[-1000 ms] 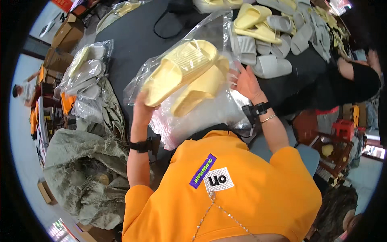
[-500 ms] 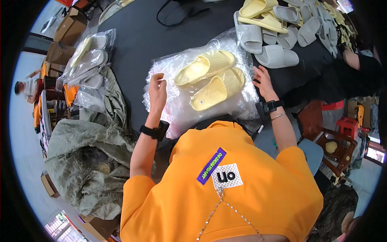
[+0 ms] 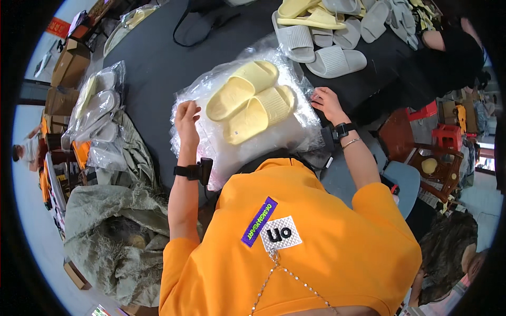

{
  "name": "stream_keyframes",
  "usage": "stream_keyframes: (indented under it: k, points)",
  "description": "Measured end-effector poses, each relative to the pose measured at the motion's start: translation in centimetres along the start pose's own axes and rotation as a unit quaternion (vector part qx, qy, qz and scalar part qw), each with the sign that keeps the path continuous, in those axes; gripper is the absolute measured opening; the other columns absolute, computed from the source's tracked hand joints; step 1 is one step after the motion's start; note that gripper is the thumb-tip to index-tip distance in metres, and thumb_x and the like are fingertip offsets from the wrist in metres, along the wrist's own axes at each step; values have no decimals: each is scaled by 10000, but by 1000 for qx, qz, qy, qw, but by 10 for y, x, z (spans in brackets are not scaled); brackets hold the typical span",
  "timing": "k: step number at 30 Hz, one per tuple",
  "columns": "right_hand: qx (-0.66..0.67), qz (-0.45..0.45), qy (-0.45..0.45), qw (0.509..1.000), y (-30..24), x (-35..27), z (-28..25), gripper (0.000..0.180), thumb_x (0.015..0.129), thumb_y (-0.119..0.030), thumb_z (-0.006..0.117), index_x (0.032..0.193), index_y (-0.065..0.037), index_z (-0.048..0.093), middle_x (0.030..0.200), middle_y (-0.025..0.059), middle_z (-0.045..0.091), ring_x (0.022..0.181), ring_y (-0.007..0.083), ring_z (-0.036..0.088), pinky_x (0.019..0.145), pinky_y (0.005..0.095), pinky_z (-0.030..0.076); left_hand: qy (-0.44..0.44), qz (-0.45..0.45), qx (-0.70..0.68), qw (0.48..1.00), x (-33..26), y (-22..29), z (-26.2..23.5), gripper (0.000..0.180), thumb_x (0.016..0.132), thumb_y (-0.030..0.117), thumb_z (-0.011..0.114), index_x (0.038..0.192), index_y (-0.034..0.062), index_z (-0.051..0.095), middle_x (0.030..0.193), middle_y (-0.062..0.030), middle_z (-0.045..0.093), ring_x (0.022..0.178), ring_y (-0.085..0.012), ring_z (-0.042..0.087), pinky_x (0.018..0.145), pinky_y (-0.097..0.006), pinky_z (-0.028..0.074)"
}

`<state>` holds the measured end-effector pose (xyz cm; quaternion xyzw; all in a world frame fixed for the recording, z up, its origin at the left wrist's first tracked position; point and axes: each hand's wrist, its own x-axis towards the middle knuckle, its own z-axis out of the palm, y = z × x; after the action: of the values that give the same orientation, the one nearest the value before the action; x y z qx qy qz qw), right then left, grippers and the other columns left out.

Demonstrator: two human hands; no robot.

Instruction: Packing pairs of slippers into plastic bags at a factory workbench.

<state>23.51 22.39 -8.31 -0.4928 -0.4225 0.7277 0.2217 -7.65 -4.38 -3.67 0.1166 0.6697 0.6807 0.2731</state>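
Note:
A pair of pale yellow slide slippers lies on the dark table, side by side with toes pointing up and to the right. Clear plastic bags spread in a crinkled stack under and around them. Whether the slippers are inside the top bag I cannot tell. My left hand is closed at the bags' left edge, fingers curled on the plastic. At the right edge my right hand pinches the plastic between bent fingers. Both hands are apart from the slippers.
Loose grey and yellow slippers are heaped at the far right of the table. Bagged slippers sit at the left, above a grey-green woven sack. A person's arm is at the right, near a wooden chair.
The whole scene has shifted left in view as my head turned. My hands remain at the two sides of the bags, and the fingers of both look more closed.

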Motion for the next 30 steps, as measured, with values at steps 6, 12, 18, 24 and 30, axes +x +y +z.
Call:
stream_keyframes:
  k: [6, 12, 18, 24, 30]
  points:
    - [24, -8, 75, 997, 11, 5, 8, 152, 896, -217, 530, 975, -95, 485, 788, 16, 532, 731, 142, 561, 632, 310, 500, 22, -3, -149, 989, -7, -17, -13, 252, 880, 268, 566, 1046, 89, 502, 909, -50, 578, 829, -186, 604, 657, -287, 467]
    - [-52, 43, 13, 998, -9, -12, 12, 255, 887, -272, 546, 1071, -103, 493, 829, -3, 546, 729, 111, 544, 602, 249, 451, 99, -91, -260, 956, -38, -7, 3, 344, 931, 310, 430, 1177, 92, 329, 1069, -131, 516, 889, -283, 590, 656, -346, 460]
    - [-104, 52, -48, 992, -5, -4, -3, 250, 872, -280, 562, 1077, -138, 544, 877, -53, 547, 763, 55, 516, 623, 221, 411, -373, -319, -330, 807, -32, -37, -26, 332, 910, 95, 437, 1238, 53, 404, 1013, -155, 590, 834, -214, 608, 664, -318, 477]
    - [-140, 49, -38, 988, -2, -1, 2, 148, 863, -233, 563, 970, -132, 575, 834, -62, 547, 688, 33, 469, 590, 204, 381, -437, 25, 143, 888, -19, 2, 33, 349, 836, 45, 539, 1182, 86, 542, 1095, -116, 594, 941, -265, 571, 813, -325, 461]
    - [-124, 8, -22, 992, 2, -13, 9, 126, 855, -242, 579, 932, -144, 561, 780, -71, 512, 709, 31, 463, 588, 194, 370, -236, 321, 515, 759, -15, -28, 59, 330, 789, 240, 606, 1079, 84, 579, 1121, -138, 520, 1055, -335, 466, 865, -426, 387]
